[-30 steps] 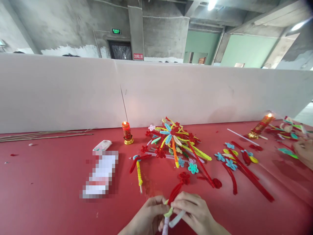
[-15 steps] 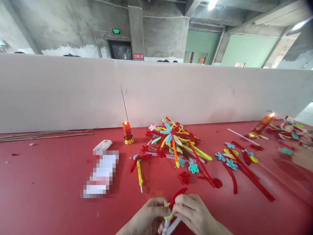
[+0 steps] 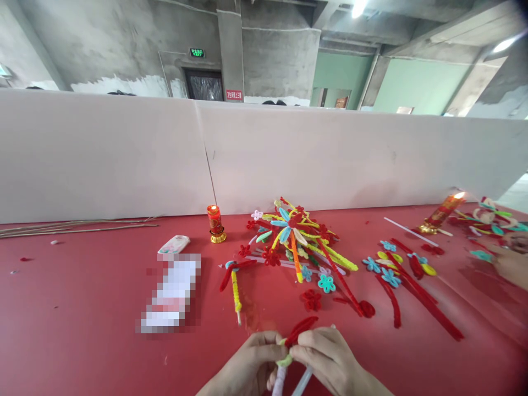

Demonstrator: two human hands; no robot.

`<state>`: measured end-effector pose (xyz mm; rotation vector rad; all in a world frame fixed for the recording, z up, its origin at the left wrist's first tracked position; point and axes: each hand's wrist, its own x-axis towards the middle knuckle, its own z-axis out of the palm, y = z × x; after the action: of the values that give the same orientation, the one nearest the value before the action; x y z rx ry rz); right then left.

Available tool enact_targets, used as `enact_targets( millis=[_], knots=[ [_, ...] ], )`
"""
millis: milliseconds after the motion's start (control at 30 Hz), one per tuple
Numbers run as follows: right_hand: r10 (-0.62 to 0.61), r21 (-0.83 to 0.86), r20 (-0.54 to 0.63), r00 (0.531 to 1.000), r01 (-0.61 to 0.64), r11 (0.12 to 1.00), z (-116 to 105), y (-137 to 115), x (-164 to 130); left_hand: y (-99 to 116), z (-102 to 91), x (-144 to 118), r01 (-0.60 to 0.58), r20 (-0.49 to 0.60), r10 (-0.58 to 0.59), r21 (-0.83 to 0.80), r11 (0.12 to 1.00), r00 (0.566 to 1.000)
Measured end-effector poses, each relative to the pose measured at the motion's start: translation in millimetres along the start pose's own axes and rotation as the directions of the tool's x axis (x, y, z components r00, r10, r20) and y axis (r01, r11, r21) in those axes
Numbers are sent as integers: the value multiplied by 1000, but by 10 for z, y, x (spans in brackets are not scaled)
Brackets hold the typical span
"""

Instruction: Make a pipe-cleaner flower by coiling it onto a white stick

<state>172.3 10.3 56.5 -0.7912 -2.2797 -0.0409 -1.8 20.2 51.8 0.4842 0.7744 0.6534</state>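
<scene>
At the near edge of the table, my left hand [image 3: 256,360] is closed round a pipe-cleaner flower [image 3: 284,359], which has a pale yellow-green ring, red loops above and a pale lavender stem below. My right hand [image 3: 330,355] meets it from the right, fingertips pinched against the base of the red loops. A translucent white stick [image 3: 303,382], like a glue stick, passes through that hand, and its lower end points down beside the stem. The fingers hide the exact joint. Just beyond the hands lies a red pipe-cleaner flower [image 3: 311,300].
A lit red candle [image 3: 214,223] stands mid-table, and another lit candle [image 3: 443,212] leans at right. A heap of pipe-cleaner flowers [image 3: 292,231] lies ahead. Loose blue flowers [image 3: 390,276] lie to its right. Another person's hand [image 3: 511,261] is at the right edge. A white partition [image 3: 289,157] closes the back.
The lower end of the translucent stick has swung right, away from the lavender stem, and its other end now shows above my right hand. My left hand has barely moved.
</scene>
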Motion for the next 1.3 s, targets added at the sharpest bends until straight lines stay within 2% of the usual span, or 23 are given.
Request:
enact_targets(
  millis=[133,333,633,800,867,1133,1300],
  knots=[
    [-33,15,-30,999,34,999,-17,25,27,5,-4,-7,16,2,-16,-3,1000,1000],
    [-51,11,23,998,51,999,-7,39,24,-13,-14,4,21,28,-21,5,1000,999],
    [-62,26,-107,992,65,998,7,47,10,-18,-15,-4,7,54,-6,-21,1000,999],
    [-51,-32,-250,967,44,998,-95,79,60,-5,-2,-49,67,199,-75,45,997,977],
    [-50,-52,-291,955,37,998,-138,88,93,3,14,-69,70,218,-85,74,995,972],
    [-21,-42,-296,955,9,999,-177,39,157,-2,61,-64,21,136,-30,65,998,990],
    [30,-106,-367,930,-74,992,-69,98,19,-54,43,-6,-108,59,103,81,991,993]
  ],
)
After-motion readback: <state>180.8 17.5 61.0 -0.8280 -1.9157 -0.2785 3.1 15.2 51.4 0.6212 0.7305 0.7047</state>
